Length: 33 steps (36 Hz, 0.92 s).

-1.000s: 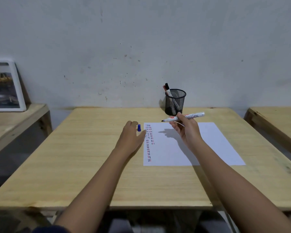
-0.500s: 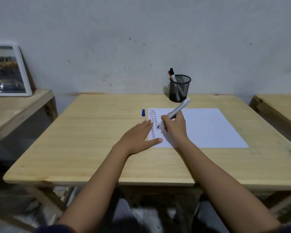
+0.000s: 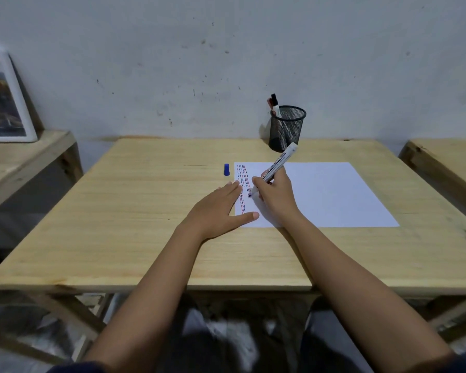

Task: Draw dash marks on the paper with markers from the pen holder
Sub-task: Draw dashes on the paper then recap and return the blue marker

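A white sheet of paper lies on the wooden table, with columns of red, blue and dark dash marks along its left edge. My right hand grips a white marker, its tip touching the paper beside the dash columns. My left hand lies flat, fingers spread, pressing on the paper's left edge and bottom corner. The marker's blue cap stands on the table just left of the paper. A black mesh pen holder with more markers stands behind the paper.
A framed picture leans against the wall on a lower wooden bench at the left. Another wooden table edge shows at the right. The grey wall runs directly behind the table.
My left hand left the blue cap and came down flat on the paper's edge. My right hand lowered the marker from the air until its tip met the paper.
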Available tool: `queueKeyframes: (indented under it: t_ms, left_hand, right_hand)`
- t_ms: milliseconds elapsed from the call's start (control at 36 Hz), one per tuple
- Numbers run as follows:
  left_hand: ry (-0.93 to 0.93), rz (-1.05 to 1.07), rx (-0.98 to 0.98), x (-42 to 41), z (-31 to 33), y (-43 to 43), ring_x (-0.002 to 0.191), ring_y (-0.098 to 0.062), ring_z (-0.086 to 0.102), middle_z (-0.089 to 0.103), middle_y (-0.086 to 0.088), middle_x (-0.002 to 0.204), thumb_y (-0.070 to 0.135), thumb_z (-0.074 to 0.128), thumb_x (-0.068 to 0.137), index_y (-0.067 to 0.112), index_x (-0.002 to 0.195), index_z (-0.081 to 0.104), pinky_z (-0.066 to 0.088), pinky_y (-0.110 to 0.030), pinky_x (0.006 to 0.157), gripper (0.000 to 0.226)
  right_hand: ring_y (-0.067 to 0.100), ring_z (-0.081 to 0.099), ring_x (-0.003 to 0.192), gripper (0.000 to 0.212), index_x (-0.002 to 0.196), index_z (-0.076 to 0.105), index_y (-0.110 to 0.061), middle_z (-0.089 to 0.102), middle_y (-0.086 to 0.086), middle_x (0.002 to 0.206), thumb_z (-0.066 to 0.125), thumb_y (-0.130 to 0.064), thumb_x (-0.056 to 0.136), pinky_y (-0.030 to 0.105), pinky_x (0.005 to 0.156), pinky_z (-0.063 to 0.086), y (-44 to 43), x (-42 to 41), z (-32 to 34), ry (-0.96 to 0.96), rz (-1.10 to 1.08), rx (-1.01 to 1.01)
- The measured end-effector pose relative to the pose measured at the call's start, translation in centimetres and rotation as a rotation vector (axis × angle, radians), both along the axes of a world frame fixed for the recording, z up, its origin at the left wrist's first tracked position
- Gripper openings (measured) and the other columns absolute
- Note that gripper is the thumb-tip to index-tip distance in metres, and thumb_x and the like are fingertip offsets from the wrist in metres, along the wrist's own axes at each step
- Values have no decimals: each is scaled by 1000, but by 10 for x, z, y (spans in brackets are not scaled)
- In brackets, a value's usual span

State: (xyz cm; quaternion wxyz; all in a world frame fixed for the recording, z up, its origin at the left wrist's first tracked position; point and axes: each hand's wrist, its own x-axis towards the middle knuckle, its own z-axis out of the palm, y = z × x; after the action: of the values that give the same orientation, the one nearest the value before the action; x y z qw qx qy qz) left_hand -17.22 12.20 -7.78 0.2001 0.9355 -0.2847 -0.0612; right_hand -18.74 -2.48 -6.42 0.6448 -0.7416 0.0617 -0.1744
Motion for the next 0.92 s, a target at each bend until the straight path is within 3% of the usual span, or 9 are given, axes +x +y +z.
queueKeyframes:
  t_ms: [500,639,722,806,917]
  left_hand:
    - [5,1,-40,0,1,1,146,-4,10,9,12,160,67,46,83,22,150,17,18,-26,113,86]
    - [62,64,-426,3,5,0,119,9,30,35,11,143,49,50,89,19,139,39,26,-17,99,59]
    - [41,159,-580,14,5,0,126,-6,38,37,10,134,40,52,92,19,133,44,33,-22,102,47]
    - [3,233,-597,30,6,-3,133,-16,37,36,2,137,31,53,93,15,137,40,34,-22,102,49]
    - [-13,287,-546,50,9,-11,128,-17,44,39,-6,138,24,50,94,15,141,37,32,-19,93,50]
  right_hand:
    - [11,44,61,14,91,39,-8,43,5,75,52,-3,88,6,44,40,-2,0,-2,17,-25,46]
    - [0,46,42,13,96,43,-8,50,4,65,55,-9,91,11,44,41,-9,-2,4,-11,-12,302]
    - [5,50,49,11,98,47,-6,54,5,71,54,-14,93,17,53,44,-17,5,6,-20,-2,366]
    - [6,54,48,13,102,49,-2,54,9,75,51,-13,95,16,50,46,-27,11,10,-25,16,472]
    - [3,56,46,11,84,54,-3,55,9,69,51,-9,94,12,50,48,-40,13,14,-34,25,533]
